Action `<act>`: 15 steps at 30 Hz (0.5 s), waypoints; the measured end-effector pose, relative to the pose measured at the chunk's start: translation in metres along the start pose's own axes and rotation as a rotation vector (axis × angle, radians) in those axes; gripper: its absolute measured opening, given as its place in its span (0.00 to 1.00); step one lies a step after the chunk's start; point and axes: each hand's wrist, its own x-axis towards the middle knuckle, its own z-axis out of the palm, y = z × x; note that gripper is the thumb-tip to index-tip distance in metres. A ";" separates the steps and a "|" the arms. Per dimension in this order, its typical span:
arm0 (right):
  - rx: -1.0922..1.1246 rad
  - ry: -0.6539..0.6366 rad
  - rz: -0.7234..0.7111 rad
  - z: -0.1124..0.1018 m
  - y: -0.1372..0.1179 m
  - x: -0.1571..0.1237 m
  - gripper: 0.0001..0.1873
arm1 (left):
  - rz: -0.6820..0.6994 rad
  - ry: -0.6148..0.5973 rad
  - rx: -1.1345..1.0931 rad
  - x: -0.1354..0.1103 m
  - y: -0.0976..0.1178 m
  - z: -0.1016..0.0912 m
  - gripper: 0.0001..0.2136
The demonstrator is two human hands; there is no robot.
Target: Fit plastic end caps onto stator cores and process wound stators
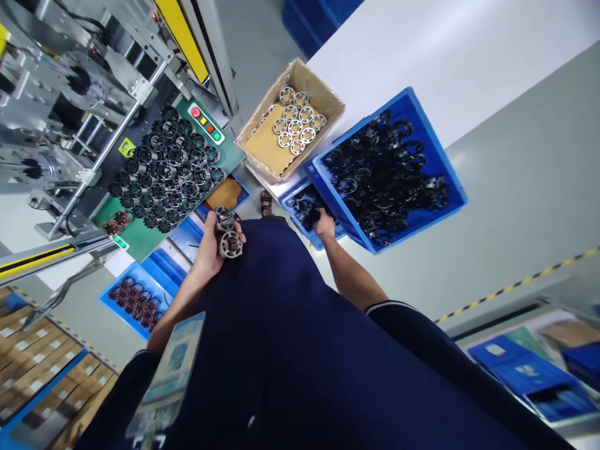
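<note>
My left hand (210,247) is wrapped round two metal stator cores (230,244), grey slotted rings held side by side in front of my body. My right hand (324,224) reaches into a small blue bin (315,239) of black plastic parts (304,205). Its fingertips are down among those parts, so what they hold, if anything, is hidden. Beside that hand a larger blue bin (462,181) is filled with black slotted ring parts (389,175). A cardboard box (262,164) lined with plastic holds several bare metal rings (295,128).
At the left a machine (89,81) has a green worktop (135,240) crowded with dark ring parts (164,169). A button panel (205,123) sits at its corner. Below it, a blue tray (105,303) holds copper-wound parts (135,301). Yellow guard posts (185,37) flank the machine.
</note>
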 end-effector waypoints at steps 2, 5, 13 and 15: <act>0.101 0.044 -0.035 -0.008 -0.007 -0.015 0.27 | 0.076 -0.021 0.037 -0.003 -0.005 -0.004 0.23; 0.271 0.127 -0.155 -0.021 -0.031 -0.040 0.23 | 0.225 -0.112 0.052 -0.011 -0.008 -0.009 0.25; 0.839 0.354 -0.970 -0.082 -0.150 -0.187 0.25 | 0.513 -0.315 0.122 -0.046 0.011 -0.002 0.40; 0.956 0.391 -1.233 -0.094 -0.186 -0.232 0.28 | 0.538 -0.343 0.110 -0.052 0.013 -0.001 0.40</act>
